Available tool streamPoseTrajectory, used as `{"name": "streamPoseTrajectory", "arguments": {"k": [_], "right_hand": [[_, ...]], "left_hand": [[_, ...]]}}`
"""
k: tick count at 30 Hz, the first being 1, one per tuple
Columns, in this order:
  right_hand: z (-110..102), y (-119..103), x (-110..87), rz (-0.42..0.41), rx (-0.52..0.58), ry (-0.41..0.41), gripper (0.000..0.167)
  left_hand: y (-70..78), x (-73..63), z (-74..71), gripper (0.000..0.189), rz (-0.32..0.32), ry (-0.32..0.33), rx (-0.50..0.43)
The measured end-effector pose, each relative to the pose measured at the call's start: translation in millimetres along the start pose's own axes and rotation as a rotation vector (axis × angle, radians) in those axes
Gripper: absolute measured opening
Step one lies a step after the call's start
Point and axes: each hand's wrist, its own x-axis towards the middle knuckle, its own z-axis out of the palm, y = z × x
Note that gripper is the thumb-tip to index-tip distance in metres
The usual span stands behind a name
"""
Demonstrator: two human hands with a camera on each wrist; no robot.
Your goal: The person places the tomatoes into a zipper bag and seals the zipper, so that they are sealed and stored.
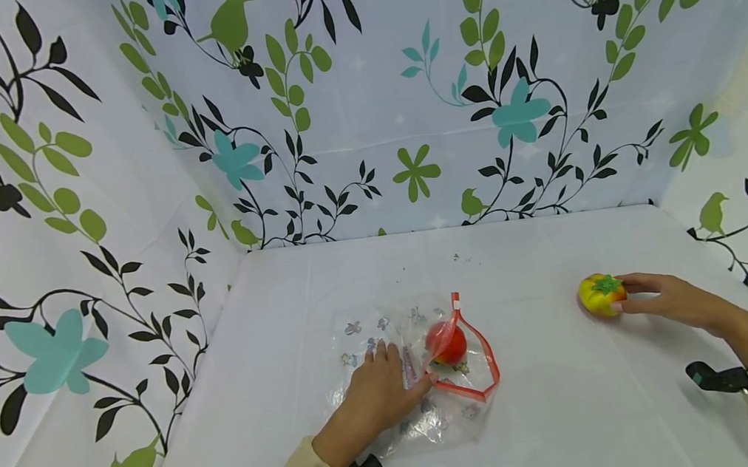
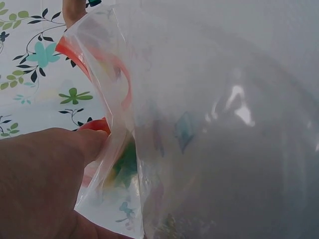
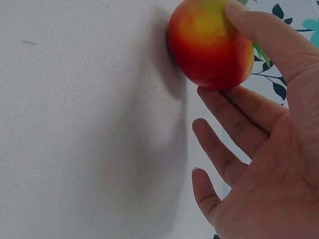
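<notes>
A clear plastic bag (image 1: 431,425) with a red-edged opening and small printed figures lies at the middle of the table. Inside it, near the opening, shows a round red toy fruit (image 1: 446,342). My left hand (image 1: 377,389) rests on the bag, its thumb spread toward the red edge; the thumb (image 2: 92,144) touches the film close up. Farther right, my right hand (image 1: 670,300) holds a yellow and red toy fruit (image 1: 598,297) with a green leafy top, between thumb and fingers. In the right wrist view, the remaining fingers stay off the toy fruit (image 3: 212,47).
A white cloth covers the table (image 1: 550,411). Patterned curtains (image 1: 350,117) with leaves, birds and flowers stand behind and at both sides. Small dark specks (image 1: 456,257) lie toward the back edge. Each wrist carries a black strap device (image 1: 717,378).
</notes>
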Motion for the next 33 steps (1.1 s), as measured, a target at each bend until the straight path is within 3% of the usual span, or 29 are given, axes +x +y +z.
{"name": "streamPoseTrajectory", "arguments": {"k": [19, 25, 33], "right_hand": [[8, -1, 1.0, -0.038, 0.009, 0.062, 0.076], [15, -21, -0.8, -0.118, 0.019, 0.088, 0.069], [33, -62, -5.0, -0.219, -0.011, 0.131, 0.063]], "left_hand": [[0.0, -0.8, -0.8, 0.099, 0.008, 0.01, -0.011], [0.6, -0.5, -1.5, 0.099, 0.0, 0.003, -0.018], [1.8, -0.3, -2.6, 0.099, -0.007, -0.005, -0.021]]}}
